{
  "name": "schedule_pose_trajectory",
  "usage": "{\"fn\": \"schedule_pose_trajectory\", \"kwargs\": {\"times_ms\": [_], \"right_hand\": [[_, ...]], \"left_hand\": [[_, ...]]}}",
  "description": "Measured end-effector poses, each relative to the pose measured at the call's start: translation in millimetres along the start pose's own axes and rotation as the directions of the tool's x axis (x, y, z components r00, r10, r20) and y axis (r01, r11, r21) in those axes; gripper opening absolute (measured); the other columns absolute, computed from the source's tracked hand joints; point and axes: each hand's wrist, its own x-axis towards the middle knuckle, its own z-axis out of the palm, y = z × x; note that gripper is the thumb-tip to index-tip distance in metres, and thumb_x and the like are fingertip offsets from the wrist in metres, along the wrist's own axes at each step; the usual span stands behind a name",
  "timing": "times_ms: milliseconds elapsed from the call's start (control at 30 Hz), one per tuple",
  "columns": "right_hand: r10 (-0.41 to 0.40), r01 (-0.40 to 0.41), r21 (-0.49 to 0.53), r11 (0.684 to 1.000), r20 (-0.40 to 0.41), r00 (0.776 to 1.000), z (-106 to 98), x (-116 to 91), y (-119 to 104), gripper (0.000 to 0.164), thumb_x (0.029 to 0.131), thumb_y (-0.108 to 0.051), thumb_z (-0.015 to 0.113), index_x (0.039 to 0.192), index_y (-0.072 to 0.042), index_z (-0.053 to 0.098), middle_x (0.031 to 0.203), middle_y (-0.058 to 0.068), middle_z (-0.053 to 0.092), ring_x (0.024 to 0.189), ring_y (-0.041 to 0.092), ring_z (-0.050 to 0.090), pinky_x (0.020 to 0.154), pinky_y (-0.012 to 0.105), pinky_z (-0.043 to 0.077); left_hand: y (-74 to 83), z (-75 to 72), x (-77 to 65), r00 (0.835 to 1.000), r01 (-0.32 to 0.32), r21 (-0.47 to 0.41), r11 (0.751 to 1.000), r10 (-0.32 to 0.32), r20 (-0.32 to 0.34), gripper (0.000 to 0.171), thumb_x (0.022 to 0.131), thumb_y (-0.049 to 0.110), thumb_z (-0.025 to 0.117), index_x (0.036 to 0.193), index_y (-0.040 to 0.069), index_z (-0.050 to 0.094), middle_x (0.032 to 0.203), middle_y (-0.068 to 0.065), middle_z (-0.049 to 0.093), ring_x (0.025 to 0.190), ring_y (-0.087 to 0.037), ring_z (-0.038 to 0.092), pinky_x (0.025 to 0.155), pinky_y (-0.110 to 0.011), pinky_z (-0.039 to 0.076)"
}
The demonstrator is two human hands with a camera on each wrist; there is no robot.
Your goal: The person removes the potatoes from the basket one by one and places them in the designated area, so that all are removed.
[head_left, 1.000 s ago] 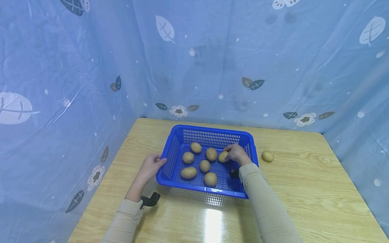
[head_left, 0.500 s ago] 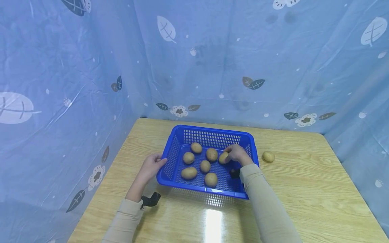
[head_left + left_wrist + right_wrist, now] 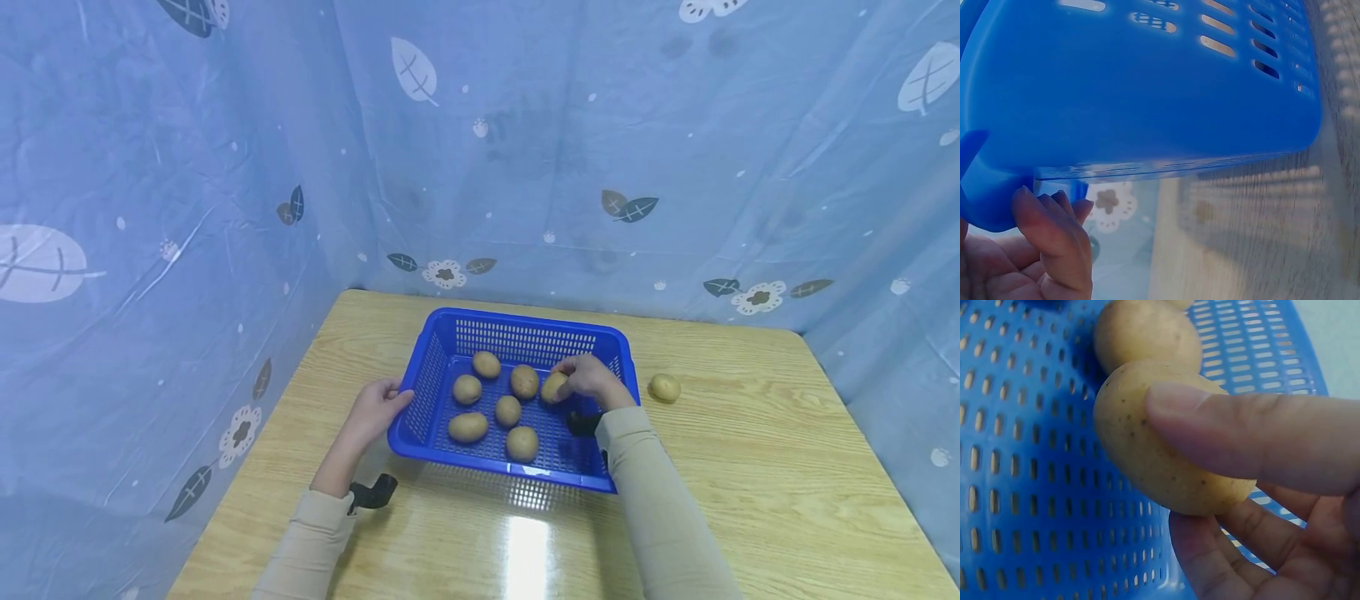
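Seeing blue cloth (image 3: 525,125) at back and sides, leaf-and-flower print. Next down: table (image 3: 765,442), pale wood grain, glossy toward the front. Then basket (image 3: 450,459): deep blue plastic, rectangular, smooth broad rim, slotted walls and floor. Beige sleeves (image 3: 667,508) on both arms.

Gripping the basket's left rim with left hand (image 3: 375,410), thumb over it, fingers curled at the edge. Pinching the held potato (image 3: 1141,453) with right hand (image 3: 588,379), thumb across one side, fingers against the other. Can't tell if lifted off the basket floor. Black wrist pieces (image 3: 373,492) on both arms.

Held potato: inside the basket, toward its right end. Oval, yellow-tan, smooth skin, scattered dark pits. Six other potatoes (image 3: 507,411) in the basket, in the left and middle parts: same tan, mostly roundish, front-left one longer. Just beyond the held one, counting a rounder, browner neighbour among those six. On the table right of the basket: lone potato (image 3: 665,387), slightly yellower, plump oval.
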Motion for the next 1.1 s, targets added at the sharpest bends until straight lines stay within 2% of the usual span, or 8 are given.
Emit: {"fn": "schedule_pose_trajectory", "kwargs": {"times_ms": [233,633,767,967,1100], "right_hand": [[-0.040,0.040,0.035,0.999,0.000,0.999,-2,0,-1,0.043,0.067,0.002,0.077,0.109,-0.002,0.066,0.101,0.009,0.066,0.085,0.021,0.058,0.083,0.037,0.044],[-0.072,0.068,0.121,0.990,0.032,0.997,-7,-4,-1,0.051,0.072,-0.002,0.075,0.121,-0.004,0.061,0.119,0.014,0.062,0.100,0.024,0.059,0.099,0.048,0.040],[-0.093,0.087,0.143,0.986,0.032,0.995,-8,-6,-3,0.052,0.072,-0.002,0.074,0.122,-0.002,0.060,0.122,0.015,0.060,0.101,0.024,0.057,0.097,0.045,0.042],[-0.135,0.127,0.196,0.972,0.028,0.991,-9,-6,-2,0.052,0.072,0.000,0.073,0.123,-0.002,0.060,0.119,0.014,0.061,0.098,0.022,0.058,0.088,0.035,0.046],[-0.159,0.146,0.246,0.958,0.036,0.987,-10,-6,-2,0.054,0.072,0.000,0.073,0.124,-0.003,0.059,0.117,0.011,0.062,0.100,0.020,0.057,0.092,0.035,0.044]], "left_hand": [[0.9,-0.5,0.1,1.000,0.011,0.006,1.000,-0.011,-0.004,0.037,0.097,0.017,0.052,0.123,-0.010,0.052,0.099,-0.022,0.067,0.081,-0.023,0.069,0.071,-0.033,0.057],[-0.7,0.3,0.0,1.000,0.028,0.006,1.000,-0.028,-0.007,0.038,0.096,0.019,0.053,0.122,-0.009,0.053,0.097,-0.020,0.068,0.080,-0.022,0.068,0.069,-0.033,0.057],[-2.2,0.9,0.0,1.000,0.025,0.003,1.000,-0.025,0.000,0.038,0.096,0.019,0.054,0.122,-0.009,0.053,0.095,-0.019,0.068,0.078,-0.021,0.068,0.069,-0.033,0.057],[-3.6,1.3,0.7,1.000,0.009,-0.004,1.000,-0.009,0.005,0.036,0.096,0.019,0.053,0.120,-0.008,0.055,0.092,-0.017,0.069,0.076,-0.020,0.068,0.068,-0.032,0.057],[-4.3,0.3,0.4,1.000,0.009,-0.011,1.000,-0.009,0.007,0.037,0.097,0.019,0.053,0.121,-0.008,0.054,0.095,-0.018,0.069,0.078,-0.021,0.068,0.069,-0.033,0.057]]}}
